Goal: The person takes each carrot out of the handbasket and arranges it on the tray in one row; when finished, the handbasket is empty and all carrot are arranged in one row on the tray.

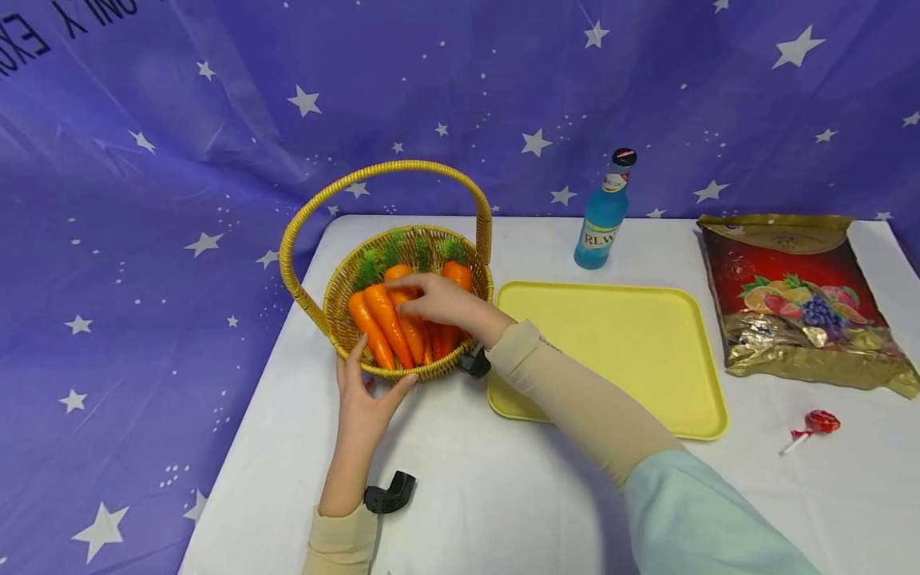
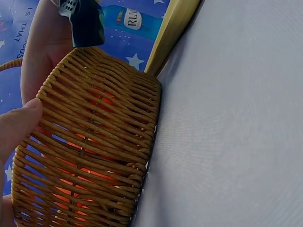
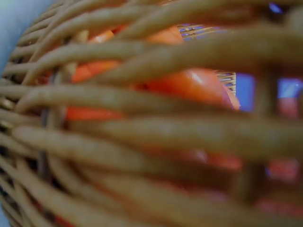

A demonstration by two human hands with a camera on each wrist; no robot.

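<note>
A yellow wicker basket [image 1: 336, 299] with a tall arched handle [image 1: 287, 239] stands at the left of the table. Several orange carrots [image 1: 381, 319] with green tops lie inside it. My left hand [image 1: 362, 411] holds the front of the basket, thumb and index finger spread wide at its rim. Over the basket's right side reaches my right hand [image 1: 446, 303], its thumb and fingers about one carrot [image 1: 410, 327] among the others. In the right wrist view, the blurred basket wall [image 3: 142, 137] covers most of the carrots, and the right fingers are hidden.
Right of the basket lies a yellow tray [image 1: 618, 351], under the right forearm. Behind it stands a blue bottle [image 1: 602, 220]. Farther right are a red and gold candy bag [image 1: 798, 295] and a red lollipop [image 1: 819, 423]. A purple starry cloth [image 1: 446, 88] hangs behind the table.
</note>
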